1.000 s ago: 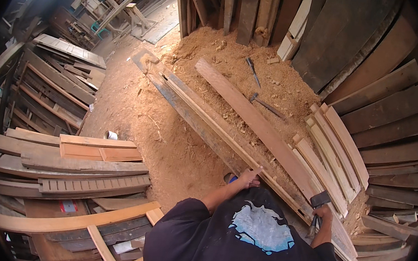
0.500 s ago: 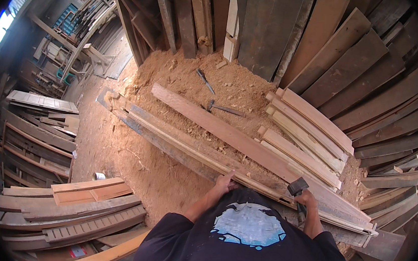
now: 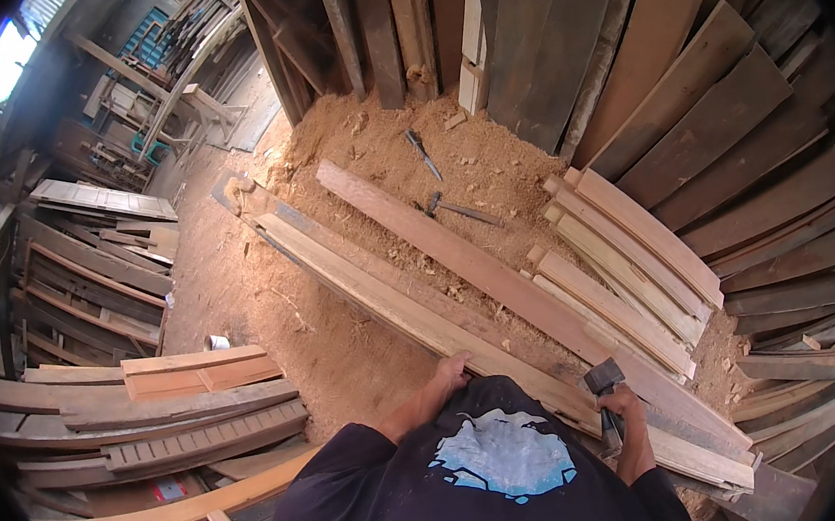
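My left hand (image 3: 452, 367) closes over the near edge of a long pale plank (image 3: 364, 296), which lies slantwise in front of me on a weathered board (image 3: 232, 201). In my right hand (image 3: 622, 401) is a mallet (image 3: 604, 376) with a dark blocky head, held upright just above the right part of the plank. Part of its dark handle shows below my fist. Just beyond, a reddish plank (image 3: 439, 243) runs nearly parallel to the pale one.
A hammer (image 3: 467, 211) and a chisel-like tool (image 3: 424, 155) lie on wood shavings (image 3: 349, 138). Cut boards (image 3: 625, 301) are stacked at the right. Tall boards (image 3: 537, 61) lean along the far side, and more timber (image 3: 192, 410) is piled at lower left.
The pale plank has turned in my left hand: its narrow slotted edge faced up before, and its broad, smooth face does now. My right hand still holds the mallet.
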Demonstrator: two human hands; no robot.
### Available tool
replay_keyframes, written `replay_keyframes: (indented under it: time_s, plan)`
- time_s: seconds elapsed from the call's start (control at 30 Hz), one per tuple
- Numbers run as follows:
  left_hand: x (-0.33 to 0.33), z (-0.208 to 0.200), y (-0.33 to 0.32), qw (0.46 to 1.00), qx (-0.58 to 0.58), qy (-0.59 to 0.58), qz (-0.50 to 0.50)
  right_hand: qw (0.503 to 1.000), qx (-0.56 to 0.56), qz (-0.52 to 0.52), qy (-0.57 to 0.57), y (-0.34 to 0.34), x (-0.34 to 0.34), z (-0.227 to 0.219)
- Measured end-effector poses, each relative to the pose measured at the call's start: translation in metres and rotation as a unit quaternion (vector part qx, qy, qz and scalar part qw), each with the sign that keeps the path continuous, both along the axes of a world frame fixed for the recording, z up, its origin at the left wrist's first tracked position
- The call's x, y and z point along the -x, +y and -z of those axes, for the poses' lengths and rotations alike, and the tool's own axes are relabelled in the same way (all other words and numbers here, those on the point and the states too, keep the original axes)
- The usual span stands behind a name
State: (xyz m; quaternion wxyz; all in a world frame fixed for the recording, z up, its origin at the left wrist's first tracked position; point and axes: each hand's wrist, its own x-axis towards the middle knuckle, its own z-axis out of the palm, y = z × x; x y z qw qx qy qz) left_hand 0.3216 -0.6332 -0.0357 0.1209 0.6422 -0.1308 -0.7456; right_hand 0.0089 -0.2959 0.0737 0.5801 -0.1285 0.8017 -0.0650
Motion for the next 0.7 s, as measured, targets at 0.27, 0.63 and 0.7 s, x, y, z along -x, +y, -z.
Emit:
replay_keyframes:
  time_s: [0.27, 0.63, 0.7]
  plan:
    - [-0.025, -0.012, 0.018, 0.994, 0.058, 0.09, 0.019, 0.993, 0.02, -0.007, 0.114, 0.03, -0.017, 0.099]
    - [-0.101, -0.054, -0.013, 0.961, 0.107, 0.254, -0.035, 0.996, -0.004, 0.034, 0.077, -0.008, -0.073, 0.062]
    - [-0.119, -0.055, -0.03, 0.945, 0.143, 0.292, -0.04, 0.998, 0.013, 0.051, 0.043, -0.027, -0.084, 0.056]
